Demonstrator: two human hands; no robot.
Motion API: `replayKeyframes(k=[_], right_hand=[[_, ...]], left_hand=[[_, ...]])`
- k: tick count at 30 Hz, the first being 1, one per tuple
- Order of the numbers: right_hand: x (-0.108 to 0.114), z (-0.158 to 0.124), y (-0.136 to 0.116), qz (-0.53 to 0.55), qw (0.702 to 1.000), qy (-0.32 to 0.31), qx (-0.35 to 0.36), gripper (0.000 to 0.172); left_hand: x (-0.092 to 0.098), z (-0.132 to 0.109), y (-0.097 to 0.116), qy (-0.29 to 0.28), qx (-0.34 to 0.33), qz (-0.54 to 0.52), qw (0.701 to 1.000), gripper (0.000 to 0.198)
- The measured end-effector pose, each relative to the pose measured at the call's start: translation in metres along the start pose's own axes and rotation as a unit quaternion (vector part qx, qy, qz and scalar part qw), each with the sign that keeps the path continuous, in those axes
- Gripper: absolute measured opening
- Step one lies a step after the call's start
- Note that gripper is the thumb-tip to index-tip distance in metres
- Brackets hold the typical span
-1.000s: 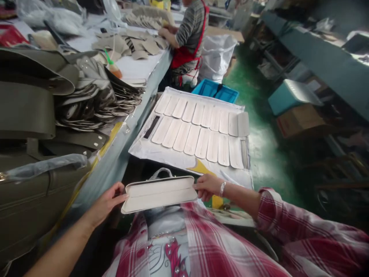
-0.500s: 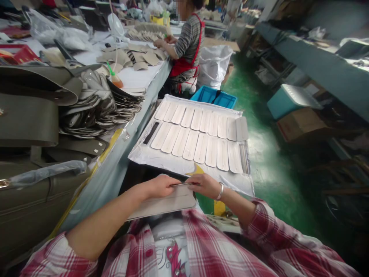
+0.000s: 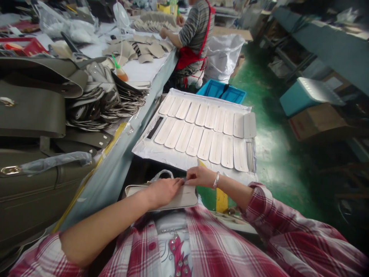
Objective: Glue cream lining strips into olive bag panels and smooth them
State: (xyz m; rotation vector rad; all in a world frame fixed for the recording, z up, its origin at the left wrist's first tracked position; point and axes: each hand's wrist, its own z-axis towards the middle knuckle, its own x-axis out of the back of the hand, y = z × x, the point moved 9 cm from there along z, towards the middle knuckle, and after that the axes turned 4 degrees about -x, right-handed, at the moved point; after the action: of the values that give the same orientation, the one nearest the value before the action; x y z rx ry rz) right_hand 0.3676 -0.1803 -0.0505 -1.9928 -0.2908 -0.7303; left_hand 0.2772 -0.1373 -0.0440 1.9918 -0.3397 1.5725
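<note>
A pale beige handbag point(image 3: 184, 199) lies in front of my body, its top handle point(image 3: 164, 174) wrapped in clear plastic. My left hand point(image 3: 164, 191) rests across the bag's flat panel with its fingers stretched out and the thumb hidden. Close to those fingertips, my right hand point(image 3: 200, 177) is closed in a pinch at the panel's upper edge; whatever sits between its fingertips is too small to make out. Just beyond both hands, a white-covered board point(image 3: 178, 157) carries two rows of pale, rounded strips point(image 3: 197, 141).
At left, dark olive bags point(image 3: 31, 115) and a pile of dark pieces point(image 3: 106, 100) crowd the table. A bottle with a green tip point(image 3: 121, 73) stands behind them. A co-worker in a red apron point(image 3: 190, 57) sits beyond, near a blue crate point(image 3: 221, 92) and a white sack point(image 3: 225, 55).
My left hand has gone from gripping the panel's edge to lying over it. The panel has tipped down, and the plastic-wrapped handle now shows. My right hand's fingers have shifted slightly.
</note>
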Motion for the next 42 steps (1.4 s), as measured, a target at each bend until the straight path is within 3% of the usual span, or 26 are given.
replayKeyframes(k=[3, 5, 10, 15, 19, 23, 32, 35, 42], right_hand=[[-0.003, 0.013, 0.003, 0.022, 0.998, -0.053, -0.013, 0.011], [-0.007, 0.019, 0.005, 0.04, 0.995, -0.092, -0.02, 0.012], [-0.028, 0.03, 0.005, 0.135, 0.968, -0.207, -0.046, 0.043], [-0.047, 0.04, -0.017, 0.079, 0.963, -0.259, -0.002, 0.046], [-0.058, 0.05, -0.042, 0.041, 0.961, -0.27, 0.03, 0.046], [-0.067, 0.059, -0.069, 0.044, 0.959, -0.272, 0.063, 0.045], [-0.097, 0.097, -0.124, 0.016, 0.966, -0.238, 0.099, 0.043], [-0.093, 0.093, -0.121, -0.002, 0.969, -0.222, 0.112, 0.041], [-0.056, 0.062, -0.071, -0.034, 0.981, -0.183, 0.046, 0.042]], left_hand=[[0.004, -0.001, -0.001, -0.008, 0.001, 0.024, 1.0, 0.051], [0.011, -0.011, -0.01, -0.019, -0.013, -0.025, 0.999, 0.05], [0.021, -0.057, -0.053, -0.045, 0.006, -0.166, 0.985, 0.043], [0.009, -0.075, -0.053, -0.039, -0.014, -0.098, 0.994, 0.048], [0.001, -0.078, -0.052, -0.031, -0.025, -0.043, 0.998, 0.052], [0.004, -0.097, -0.06, -0.014, -0.017, -0.006, 1.0, 0.051], [0.015, -0.142, -0.069, -0.029, 0.089, 0.049, 0.994, 0.05], [0.014, -0.145, -0.068, -0.021, 0.111, 0.061, 0.992, 0.052], [0.019, -0.139, -0.064, -0.004, 0.125, 0.091, 0.988, 0.049]])
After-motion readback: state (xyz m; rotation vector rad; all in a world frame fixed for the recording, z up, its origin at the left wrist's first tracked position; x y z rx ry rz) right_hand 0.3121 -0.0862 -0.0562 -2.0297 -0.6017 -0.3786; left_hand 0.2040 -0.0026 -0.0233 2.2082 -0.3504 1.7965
